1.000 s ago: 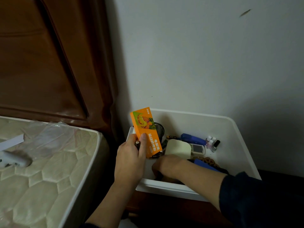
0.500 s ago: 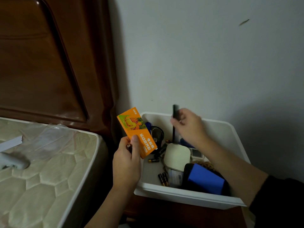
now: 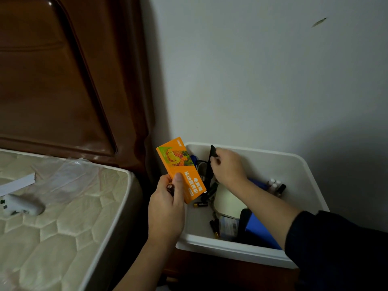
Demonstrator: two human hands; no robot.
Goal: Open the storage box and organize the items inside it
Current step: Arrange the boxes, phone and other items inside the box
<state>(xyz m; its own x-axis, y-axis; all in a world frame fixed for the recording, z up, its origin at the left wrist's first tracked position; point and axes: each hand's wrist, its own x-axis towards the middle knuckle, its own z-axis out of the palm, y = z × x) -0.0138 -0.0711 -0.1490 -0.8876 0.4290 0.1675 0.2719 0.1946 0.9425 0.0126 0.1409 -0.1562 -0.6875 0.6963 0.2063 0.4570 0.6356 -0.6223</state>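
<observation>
Orange carton (image 3: 181,169) stands tilted in the left hand (image 3: 167,208), thumb clamping it beside the white storage box (image 3: 298,177). The right hand (image 3: 227,166) pinches a thin black strip (image 3: 209,166) upright above the box's clutter.

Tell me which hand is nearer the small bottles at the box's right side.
Right. The right hand hovers inside the box, just left of the small bottles; the left hand is outside the box's left edge, holding the orange carton.

Inside the white storage box (image 3: 302,164): three loose batteries (image 3: 200,204); four small bottles (image 3: 276,185); one cream pouch (image 3: 227,201); one blue-faced case (image 3: 259,229).
</observation>
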